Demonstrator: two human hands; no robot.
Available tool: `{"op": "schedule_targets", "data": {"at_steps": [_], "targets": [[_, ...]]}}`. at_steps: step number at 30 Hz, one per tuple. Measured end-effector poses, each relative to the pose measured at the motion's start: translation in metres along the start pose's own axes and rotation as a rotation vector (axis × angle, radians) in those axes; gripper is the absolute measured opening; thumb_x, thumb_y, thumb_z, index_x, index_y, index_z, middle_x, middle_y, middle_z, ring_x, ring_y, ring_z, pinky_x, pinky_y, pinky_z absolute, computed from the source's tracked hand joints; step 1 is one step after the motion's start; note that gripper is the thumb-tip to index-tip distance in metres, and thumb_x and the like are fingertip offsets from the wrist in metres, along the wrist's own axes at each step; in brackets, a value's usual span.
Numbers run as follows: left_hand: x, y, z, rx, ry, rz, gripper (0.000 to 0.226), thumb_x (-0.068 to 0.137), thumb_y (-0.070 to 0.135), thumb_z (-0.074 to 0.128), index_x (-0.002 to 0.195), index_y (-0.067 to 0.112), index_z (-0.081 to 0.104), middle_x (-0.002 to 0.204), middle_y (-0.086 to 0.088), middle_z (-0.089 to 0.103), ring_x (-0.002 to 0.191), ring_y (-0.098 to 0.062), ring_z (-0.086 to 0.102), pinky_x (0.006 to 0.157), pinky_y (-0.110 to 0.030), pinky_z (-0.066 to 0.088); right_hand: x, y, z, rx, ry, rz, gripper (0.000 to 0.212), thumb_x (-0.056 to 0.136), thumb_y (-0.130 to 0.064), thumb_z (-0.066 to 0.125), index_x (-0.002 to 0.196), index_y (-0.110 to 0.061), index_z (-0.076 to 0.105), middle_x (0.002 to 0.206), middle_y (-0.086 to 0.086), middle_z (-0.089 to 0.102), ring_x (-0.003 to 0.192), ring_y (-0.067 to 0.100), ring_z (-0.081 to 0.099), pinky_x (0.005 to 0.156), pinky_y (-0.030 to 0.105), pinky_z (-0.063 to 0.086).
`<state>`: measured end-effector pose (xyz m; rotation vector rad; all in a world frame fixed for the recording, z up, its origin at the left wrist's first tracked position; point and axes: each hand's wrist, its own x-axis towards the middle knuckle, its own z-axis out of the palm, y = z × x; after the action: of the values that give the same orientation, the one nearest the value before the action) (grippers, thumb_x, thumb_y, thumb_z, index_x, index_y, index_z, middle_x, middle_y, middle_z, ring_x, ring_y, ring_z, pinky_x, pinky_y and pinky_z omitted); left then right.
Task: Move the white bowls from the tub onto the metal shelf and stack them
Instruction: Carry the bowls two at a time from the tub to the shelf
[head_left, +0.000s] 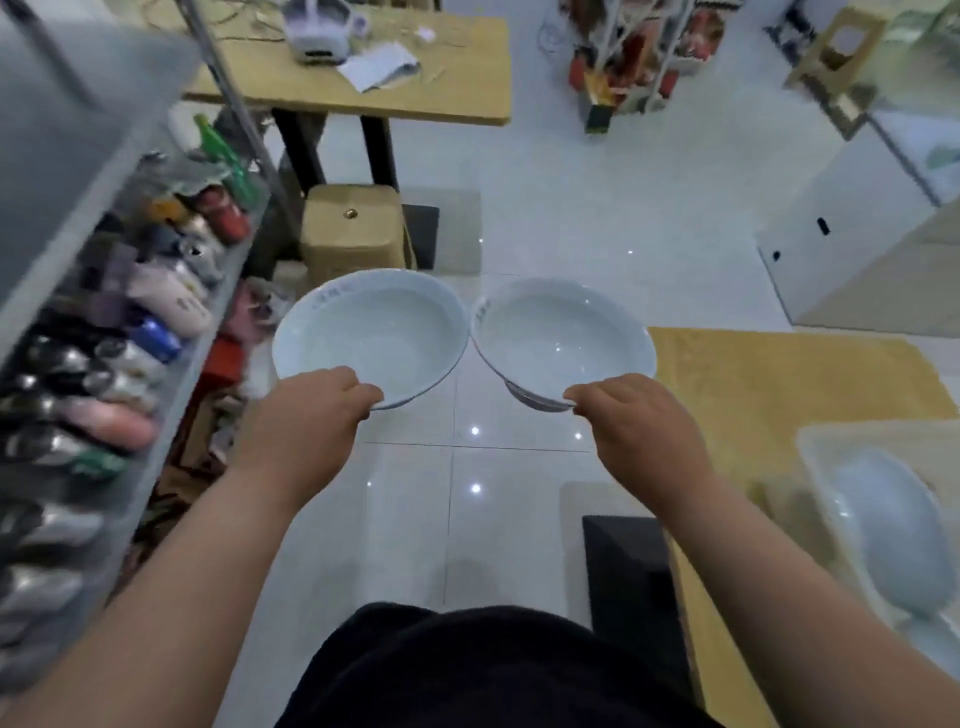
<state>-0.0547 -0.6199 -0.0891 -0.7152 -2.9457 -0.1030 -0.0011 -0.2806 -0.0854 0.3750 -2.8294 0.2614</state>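
each hand grips a glossy white bowl by its near rim: the left hand (311, 410) has the left bowl (371, 332), the right hand (634, 415) the right bowl (563, 338), both held open side up over the tiled floor (571, 223), rims almost meeting. the grey metal shelf (62, 156) lies to the left, nearer the left hand, so that bowl probably lands first. a third bowl (883, 525) lies tilted in the translucent tub (818, 462) at right

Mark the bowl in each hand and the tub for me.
left-hand bowl (371, 332), head view, inner bottom
right-hand bowl (563, 340), head view, inner bottom
tub (816, 465), head view, left wall below the rim
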Motion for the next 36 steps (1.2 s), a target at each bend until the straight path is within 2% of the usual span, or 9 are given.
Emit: {"op": "schedule_targets", "data": {"at_steps": [3, 8, 12, 14, 19, 24, 29, 32, 36], "targets": [[-0.049, -0.061, -0.010, 0.018, -0.003, -0.129, 0.025, 0.068, 0.001, 0.080, 0.086, 0.017, 0.074, 0.072, -0.004, 0.057, 0.061, -0.032, 0.058, 0.047, -0.029, 0.033, 0.050, -0.055, 0.024, 0.018, -0.080, -0.106, 0.032, 0.078, 0.004, 0.069, 0.101, -0.019, 0.069, 0.080, 0.000, 0.068, 0.073, 0.032, 0.058, 0.060, 0.035, 0.047], [-0.133, -0.139, -0.031, 0.044, -0.018, -0.356, 0.031, 0.062, -0.002, 0.080, 0.088, 0.013, 0.074, 0.076, -0.006, 0.056, 0.061, -0.031, 0.056, 0.049, -0.028, 0.028, 0.126, -0.157, 0.067, 0.058, -0.144, -0.318, 0.035, 0.077, 0.000, 0.075, 0.102, -0.023, 0.070, 0.085, -0.005, 0.070, 0.078, 0.028, 0.061, 0.062, 0.032, 0.050], [-0.185, -0.171, -0.046, 0.066, -0.001, -0.544, 0.021, 0.072, 0.022, 0.075, 0.091, 0.015, 0.074, 0.080, -0.004, 0.060, 0.067, -0.029, 0.058, 0.052, -0.028, 0.032, 0.171, -0.233, 0.094, 0.125, -0.163, -0.524, 0.035, 0.077, -0.001, 0.077, 0.105, -0.022, 0.072, 0.091, -0.002, 0.073, 0.085, 0.029, 0.066, 0.067, 0.037, 0.056], [-0.203, -0.178, -0.048, 0.093, 0.022, -0.642, 0.016, 0.075, 0.015, 0.071, 0.091, 0.018, 0.073, 0.079, -0.001, 0.064, 0.070, -0.027, 0.061, 0.053, -0.029, 0.037, 0.191, -0.260, 0.107, 0.162, -0.147, -0.627, 0.036, 0.075, 0.000, 0.078, 0.103, -0.021, 0.072, 0.089, -0.002, 0.073, 0.083, 0.029, 0.065, 0.066, 0.037, 0.055], [-0.235, -0.178, -0.047, 0.162, 0.024, -0.881, 0.045, 0.052, -0.001, 0.079, 0.092, 0.019, 0.072, 0.082, 0.000, 0.066, 0.072, -0.028, 0.062, 0.060, -0.032, 0.047, 0.246, -0.313, 0.139, 0.279, -0.074, -0.918, 0.035, 0.072, 0.004, 0.078, 0.099, -0.017, 0.072, 0.082, -0.002, 0.071, 0.077, 0.031, 0.064, 0.067, 0.034, 0.051], [-0.240, -0.164, -0.059, 0.140, -0.062, -1.169, 0.055, 0.039, 0.008, 0.090, 0.090, 0.019, 0.071, 0.080, 0.000, 0.059, 0.067, -0.027, 0.060, 0.056, -0.030, 0.046, 0.298, -0.363, 0.155, 0.387, -0.031, -1.164, 0.044, 0.060, 0.011, 0.077, 0.096, -0.013, 0.073, 0.078, 0.002, 0.069, 0.072, 0.032, 0.062, 0.065, 0.033, 0.049], [-0.236, -0.149, -0.058, 0.220, -0.037, -1.396, 0.047, 0.047, 0.005, 0.087, 0.089, 0.019, 0.071, 0.079, -0.002, 0.054, 0.063, -0.027, 0.057, 0.050, -0.028, 0.038, 0.329, -0.407, 0.165, 0.441, -0.055, -1.334, 0.049, 0.054, 0.009, 0.080, 0.097, -0.013, 0.073, 0.080, 0.005, 0.071, 0.073, 0.033, 0.064, 0.064, 0.034, 0.051], [-0.231, -0.144, -0.056, 0.239, -0.026, -1.478, 0.041, 0.053, -0.005, 0.078, 0.088, 0.016, 0.071, 0.079, -0.004, 0.053, 0.061, -0.028, 0.056, 0.046, -0.030, 0.043, 0.339, -0.431, 0.173, 0.446, -0.098, -1.424, 0.050, 0.052, 0.006, 0.083, 0.097, -0.012, 0.073, 0.080, 0.006, 0.071, 0.073, 0.033, 0.065, 0.067, 0.035, 0.052], [-0.234, -0.151, -0.053, 0.261, -0.062, -1.527, 0.034, 0.058, -0.001, 0.076, 0.088, 0.015, 0.071, 0.079, -0.005, 0.052, 0.061, -0.027, 0.055, 0.045, -0.033, 0.045, 0.342, -0.456, 0.175, 0.420, -0.097, -1.472, 0.049, 0.050, 0.004, 0.082, 0.095, -0.012, 0.074, 0.078, 0.006, 0.072, 0.071, 0.034, 0.067, 0.063, 0.036, 0.053]]}}
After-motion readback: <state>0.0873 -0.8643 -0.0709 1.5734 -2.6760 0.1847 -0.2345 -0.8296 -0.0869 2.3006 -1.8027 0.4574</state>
